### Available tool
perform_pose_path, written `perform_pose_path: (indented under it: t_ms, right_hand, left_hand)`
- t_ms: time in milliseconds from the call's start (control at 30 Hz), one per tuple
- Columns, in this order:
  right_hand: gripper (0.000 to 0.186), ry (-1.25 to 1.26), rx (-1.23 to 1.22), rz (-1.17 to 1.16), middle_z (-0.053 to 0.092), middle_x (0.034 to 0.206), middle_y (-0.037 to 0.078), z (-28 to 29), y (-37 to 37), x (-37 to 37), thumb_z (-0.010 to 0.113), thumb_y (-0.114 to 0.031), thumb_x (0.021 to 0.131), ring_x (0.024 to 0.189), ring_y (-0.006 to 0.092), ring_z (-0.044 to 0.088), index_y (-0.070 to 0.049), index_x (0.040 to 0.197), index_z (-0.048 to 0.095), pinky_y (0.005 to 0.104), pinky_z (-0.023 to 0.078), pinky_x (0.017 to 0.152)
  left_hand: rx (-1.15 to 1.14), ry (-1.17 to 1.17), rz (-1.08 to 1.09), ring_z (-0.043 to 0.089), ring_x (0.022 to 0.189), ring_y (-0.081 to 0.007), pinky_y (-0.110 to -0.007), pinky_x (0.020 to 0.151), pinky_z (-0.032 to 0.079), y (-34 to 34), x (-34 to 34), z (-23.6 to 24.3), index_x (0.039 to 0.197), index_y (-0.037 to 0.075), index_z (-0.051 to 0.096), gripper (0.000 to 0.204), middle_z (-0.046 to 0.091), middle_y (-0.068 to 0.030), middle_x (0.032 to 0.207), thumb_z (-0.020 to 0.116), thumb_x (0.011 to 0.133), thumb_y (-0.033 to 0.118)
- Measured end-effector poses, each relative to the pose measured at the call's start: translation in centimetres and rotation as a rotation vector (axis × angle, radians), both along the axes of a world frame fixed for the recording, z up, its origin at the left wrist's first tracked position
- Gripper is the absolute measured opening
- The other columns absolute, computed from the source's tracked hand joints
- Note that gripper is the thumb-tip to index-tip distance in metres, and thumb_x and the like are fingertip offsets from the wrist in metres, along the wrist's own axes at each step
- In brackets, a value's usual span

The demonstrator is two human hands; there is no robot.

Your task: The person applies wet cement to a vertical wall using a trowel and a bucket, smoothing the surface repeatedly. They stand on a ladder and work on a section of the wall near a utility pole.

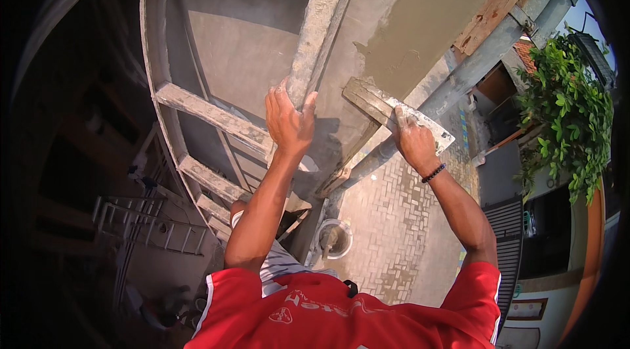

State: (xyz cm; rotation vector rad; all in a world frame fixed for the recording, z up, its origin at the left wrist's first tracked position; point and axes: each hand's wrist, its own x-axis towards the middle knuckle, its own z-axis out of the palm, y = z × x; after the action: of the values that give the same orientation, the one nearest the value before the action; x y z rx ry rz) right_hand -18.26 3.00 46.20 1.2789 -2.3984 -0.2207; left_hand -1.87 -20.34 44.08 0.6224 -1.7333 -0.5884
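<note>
My left hand is closed around the upright rail of a plaster-spattered metal scaffold frame, at the middle left. My right hand grips a flat plastering trowel, held against the lower part of a wall band with wet grey plaster. The trowel's blade is smeared with pale mortar, and its handle is mostly hidden under my fingers. A narrow strip along the wall's edge runs down below the trowel.
Metal pipes and a wooden board run along the right of the wall. Far below are a bucket and paving. Metal ladder-like frames stand lower left. A leafy tree and a dark gate are at right.
</note>
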Motion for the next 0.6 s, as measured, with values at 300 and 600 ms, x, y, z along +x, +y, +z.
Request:
perform_pose_path:
  t_ms: [300, 600]
  right_hand:
    - [0.031, -0.794, -0.037, 0.093, 0.068, 0.078, 0.017, -14.2, 5.2, 1.9, 0.058, -0.021, 0.089, 0.067, 0.0271, 0.066, 0.008, 0.094, 0.068, 0.0414, 0.055, 0.065]
    - [0.041, -2.042, -0.707, -0.161, 0.050, 0.062, -0.001, -2.3, 9.6, 3.6, 0.062, -0.010, 0.090, 0.044, 0.0096, 0.046, 0.005, 0.128, 0.057, 0.0248, 0.037, 0.042]
  left_hand:
    - [0.013, -0.034, 0.011, 0.051, 0.106, -0.0405, -0.047, 0.091, 0.041, 0.0, 0.0, -0.1, 0.125, -0.004, 0.051, 0.056, 0.055, -0.0224, 0.111, 0.069, 0.085, 0.031]
    - [0.023, -0.034, 0.049, 0.051, 0.107, -0.0412, -0.048, 0.092, 0.041, -0.2, -0.1, -0.8, 0.124, -0.004, 0.051, 0.058, 0.054, -0.0232, 0.112, 0.072, 0.084, 0.031]
